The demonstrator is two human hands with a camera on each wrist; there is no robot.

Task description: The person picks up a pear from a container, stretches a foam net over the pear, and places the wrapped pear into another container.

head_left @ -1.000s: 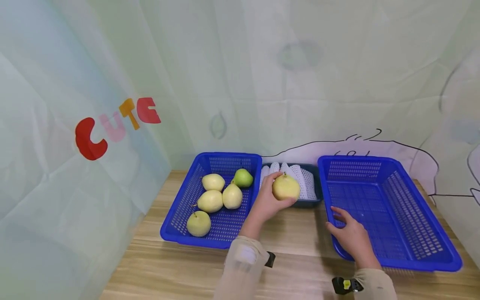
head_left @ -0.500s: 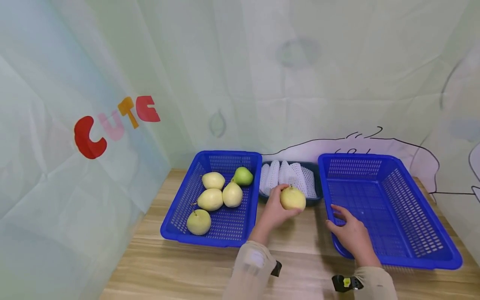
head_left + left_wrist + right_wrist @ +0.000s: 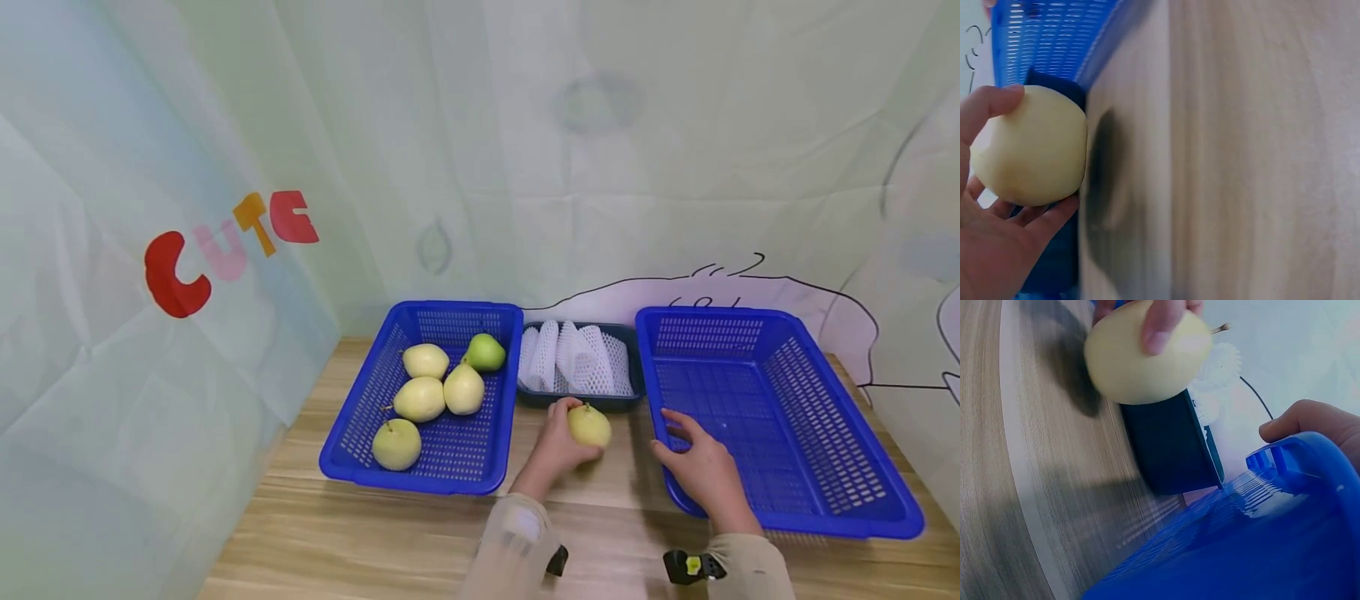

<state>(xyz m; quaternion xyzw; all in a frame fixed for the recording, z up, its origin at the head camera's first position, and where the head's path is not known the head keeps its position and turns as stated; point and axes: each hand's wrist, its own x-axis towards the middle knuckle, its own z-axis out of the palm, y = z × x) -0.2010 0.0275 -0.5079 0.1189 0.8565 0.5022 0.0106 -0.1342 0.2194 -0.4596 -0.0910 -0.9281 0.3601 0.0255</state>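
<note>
Pear (image 3: 590,427) grasped in the left hand (image 3: 557,447) sits over the desk (image 3: 600,521), before a dark tray (image 3: 581,403) of white nets (image 3: 592,362) at its far edge. The right hand (image 3: 703,471) touches the blue basket (image 3: 825,523) along the desk's right edge, though whether it grips I cannot tell. Five other pears (image 3: 464,390) lie in a second basket (image 3: 412,481) toward the far left corner.

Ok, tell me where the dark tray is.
In the head view, the dark tray sits slightly right of centre, between the two blue baskets, just beyond the left hand and its pear.
</note>
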